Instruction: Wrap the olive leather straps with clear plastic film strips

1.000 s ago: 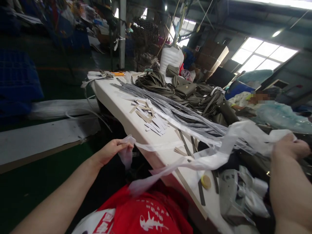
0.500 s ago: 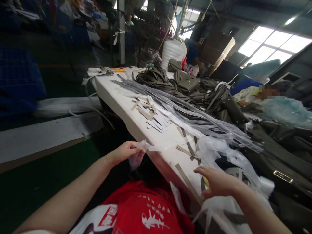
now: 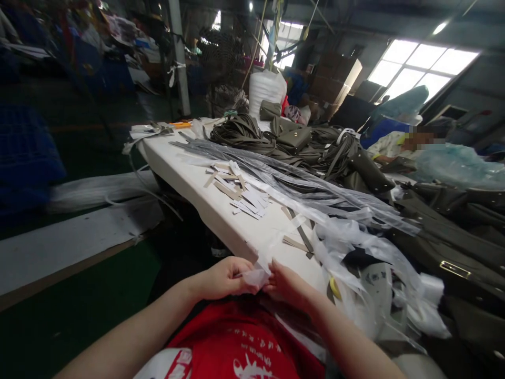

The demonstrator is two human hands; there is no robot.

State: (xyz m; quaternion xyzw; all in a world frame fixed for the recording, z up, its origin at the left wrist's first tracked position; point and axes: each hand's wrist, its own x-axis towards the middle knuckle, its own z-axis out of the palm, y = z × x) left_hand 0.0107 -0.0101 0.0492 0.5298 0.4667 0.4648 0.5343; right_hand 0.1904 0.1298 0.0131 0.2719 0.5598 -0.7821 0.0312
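Note:
In front of my red apron point(image 3: 236, 337), my two hands meet at the near edge of the white table point(image 3: 185, 179). My left hand point(image 3: 224, 276) is closed on a thin, clear plastic film strip point(image 3: 254, 277). Close against it, my right hand point(image 3: 286, 284) pinches the same film from the other side; its fingertips are partly hidden. The film trails up onto the tabletop. Whether anything else is between my fingers cannot be made out. Several brown and dark strips point(image 3: 295, 243) lie on the table just beyond my hands.
White and tan short strips point(image 3: 240, 195) lie in a pile. Long film-covered straps point(image 3: 292, 184) stretch across the table. Dark olive bags point(image 3: 294, 139) heap behind. Crumpled film point(image 3: 343, 237) and a yellow-handled item point(image 3: 335, 288) sit right. A person point(image 3: 394, 150) is at far right.
My right hand has moved left from the brown strip at the table edge to meet my left hand at the film. My left hand has come slightly lower. That brown strip no longer shows there.

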